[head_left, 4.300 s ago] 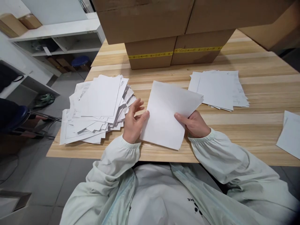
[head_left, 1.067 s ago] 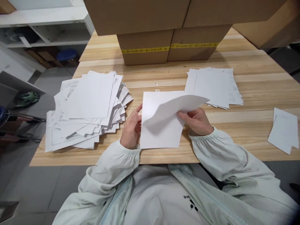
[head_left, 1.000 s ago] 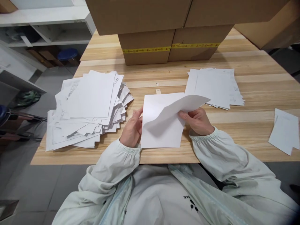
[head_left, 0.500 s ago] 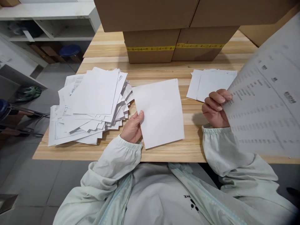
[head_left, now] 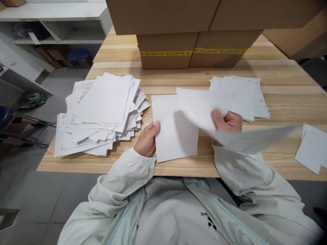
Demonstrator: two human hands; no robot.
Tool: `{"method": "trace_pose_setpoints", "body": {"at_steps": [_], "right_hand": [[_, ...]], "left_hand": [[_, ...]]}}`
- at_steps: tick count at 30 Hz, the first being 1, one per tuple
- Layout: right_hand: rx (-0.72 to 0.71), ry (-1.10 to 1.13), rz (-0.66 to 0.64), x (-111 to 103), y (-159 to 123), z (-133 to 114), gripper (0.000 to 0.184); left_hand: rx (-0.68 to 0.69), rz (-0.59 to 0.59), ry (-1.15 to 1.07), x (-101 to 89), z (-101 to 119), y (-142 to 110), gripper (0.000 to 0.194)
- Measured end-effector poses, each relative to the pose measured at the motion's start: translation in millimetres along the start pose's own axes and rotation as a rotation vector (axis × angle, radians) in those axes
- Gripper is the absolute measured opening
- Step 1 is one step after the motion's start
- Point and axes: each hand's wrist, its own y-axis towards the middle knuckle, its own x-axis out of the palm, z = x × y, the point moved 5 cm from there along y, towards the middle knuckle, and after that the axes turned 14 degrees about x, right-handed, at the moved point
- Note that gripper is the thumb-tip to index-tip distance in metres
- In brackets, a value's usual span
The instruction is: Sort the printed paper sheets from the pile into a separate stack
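1. White shelf unit (head_left: 56,12), far left, open compartments; a blue stool (head_left: 78,54) stands below, beside its near end.
2. Large paper pile (head_left: 104,98), left on the wood-grain table (head_left: 76,165) – loosely heaped, edges fanned, a blank sheet on top, print showing on some lower ones.
3. Left hand (head_left: 146,139), near side, just right of the large pile: thumb on top, other fingers partly hidden underneath, pinching the left edge of the flat sheet.
4. Flat sheet (head_left: 168,136), near centre, blank face up, a shadow across its right part; whether more sheets lie under it cannot be told.
5. Cardboard boxes (head_left: 166,61), far centre, lower pair banded with yellow tape, larger ones overhanging above.
6. Lifted sheet (head_left: 195,105), right of centre, bent and blurred, its left part over the flat sheet, its right part swept toward the right.
7. Right hand (head_left: 228,120), blurred, fingers curled together and clamped on the lifted sheet.
8. Smaller paper pile (head_left: 242,95), right, farther back – fairly neat.
9. Loose papers (head_left: 310,148), far right edge, overlapping.
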Motion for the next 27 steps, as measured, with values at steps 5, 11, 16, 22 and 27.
{"method": "trace_pose_setpoints", "body": {"at_steps": [5, 11, 16, 22, 27], "right_hand": [[0.061, -0.094, 0.145, 20, -26, -12, 0.056], [0.11, 0.095, 0.219, 24, -24, -3, 0.029], [0.123, 0.406, 0.096, 25, -12, -6, 0.055], [0.043, 0.442, 0.145, 20, -24, -20, 0.022], [0.095, 0.414, -0.04, 28, -23, -20, 0.02]], "left_hand": [[0.037, -0.034, 0.039, 4.3, -6, -1, 0.052], [0.111, -0.102, 0.141, 5.6, -4, -3, 0.053], [0.499, -0.135, 0.293, 24.7, 32, -12, 0.05], [0.73, -0.246, 0.451, 32.8, 56, -15, 0.044], [0.625, -0.303, 0.443, 20.9, 43, -13, 0.033]]}}
